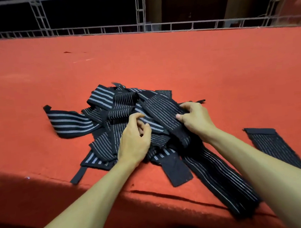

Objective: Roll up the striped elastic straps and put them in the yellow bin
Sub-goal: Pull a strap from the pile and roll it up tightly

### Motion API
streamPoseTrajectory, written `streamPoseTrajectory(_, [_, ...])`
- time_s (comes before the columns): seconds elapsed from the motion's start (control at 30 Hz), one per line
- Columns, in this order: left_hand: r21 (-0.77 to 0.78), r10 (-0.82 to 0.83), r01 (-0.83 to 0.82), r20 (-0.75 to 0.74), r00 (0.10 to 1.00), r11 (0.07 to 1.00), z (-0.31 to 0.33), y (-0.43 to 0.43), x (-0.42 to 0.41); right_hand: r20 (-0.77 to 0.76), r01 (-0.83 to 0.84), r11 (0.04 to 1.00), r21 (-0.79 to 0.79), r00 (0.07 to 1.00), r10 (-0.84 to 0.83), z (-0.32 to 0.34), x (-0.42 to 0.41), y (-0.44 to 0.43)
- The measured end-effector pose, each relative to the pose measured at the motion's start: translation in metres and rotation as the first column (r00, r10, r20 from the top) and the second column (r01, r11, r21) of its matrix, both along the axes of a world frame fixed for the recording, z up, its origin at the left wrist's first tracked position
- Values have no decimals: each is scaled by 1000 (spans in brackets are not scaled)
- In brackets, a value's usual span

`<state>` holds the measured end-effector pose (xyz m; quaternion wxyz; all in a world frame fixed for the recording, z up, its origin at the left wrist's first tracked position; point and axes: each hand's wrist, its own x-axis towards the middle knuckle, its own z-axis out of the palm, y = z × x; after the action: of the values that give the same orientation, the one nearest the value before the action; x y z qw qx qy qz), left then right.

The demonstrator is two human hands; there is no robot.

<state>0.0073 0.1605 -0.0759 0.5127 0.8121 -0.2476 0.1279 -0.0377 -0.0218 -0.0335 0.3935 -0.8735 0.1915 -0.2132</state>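
Atop one strap pile (pixel 108 115), right hand (pixel 195 118) clamps fingers round one strap (pixel 161 108), left hand (pixel 134 142) loosely curled; one lone strap (pixel 274 147) apart.

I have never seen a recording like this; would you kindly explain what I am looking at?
No machine here: a person wears a camera on the head, looking down at their own two bare hands. On the red-covered table lies a tangled pile of black striped elastic straps. The right hand grips the top strap. The left hand hangs over the pile, fingers curled; whether it holds anything I cannot tell. A separate strap lies apart on the right. No yellow bin is in view.
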Motion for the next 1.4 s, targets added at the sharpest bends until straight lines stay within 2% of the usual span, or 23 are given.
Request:
streamPoseTrajectory(0.07, [80,-33,29,49,998,996,0,-1,-1,-78,29,1000,2,997,-29,0,-14,-10])
streamPoseTrajectory(0.13, [180,-55,25,161,985,983,1,-2,-6,-131,30,997,77,991,-20,1,-31,-24])
streamPoseTrajectory(0.23, [235,-69,3,275,959,972,2,-10,-13,-285,-47,986,159,954,91,2,-58,-40])
streamPoseTrajectory(0.3, [238,-113,50,260,959,970,5,-18,-14,-405,-61,990,124,908,106,2,-75,-44])
streamPoseTrajectory(0.4, [287,-206,166,114,972,944,5,-33,-13,-483,-22,998,-61,875,-10,0,-88,-49])
streamPoseTrajectory(0.47, [330,-211,195,14,977,924,1,-39,-11,-455,-36,978,-206,888,-63,1,-86,-50])
streamPoseTrajectory(0.53, [381,-205,181,21,979,907,-4,-40,-11,-329,-50,949,-310,943,-58,2,-77,-47])
streamPoseTrajectory(0.6, [381,-201,179,18,979,907,-5,-39,-11,-171,-69,937,-342,985,10,6,-66,-40])
streamPoseTrajectory(0.67, [369,-174,170,-23,984,914,-4,-39,-11,-82,-117,942,-315,992,96,7,-49,-28])
streamPoseTrajectory(0.8, [373,-121,140,-72,990,917,-4,-40,-9,-88,-207,959,-195,977,194,-4,-21,-8])
streamPoseTrajectory(0.87, [375,-106,124,-68,992,919,-4,-41,-10,-43,-162,968,-191,987,157,-16,-14,-8])
streamPoseTrajectory(1.03, [390,-95,110,-57,994,914,-4,-41,-10,119,-79,997,1,990,79,-35,-15,-20])
streamPoseTrajectory(1.13, [420,-98,111,-53,994,901,-5,-41,-11,132,-70,997,24,989,66,-36,-15,-17])
streamPoseTrajectory(1.3, [454,-84,97,-49,995,885,-4,-41,-11,-50,-70,988,-138,997,64,-35,-11,-13])
streamPoseTrajectory(1.4, [475,-112,98,0,994,875,-3,-42,-13,-43,-73,993,-91,997,70,-36,-14,-15])
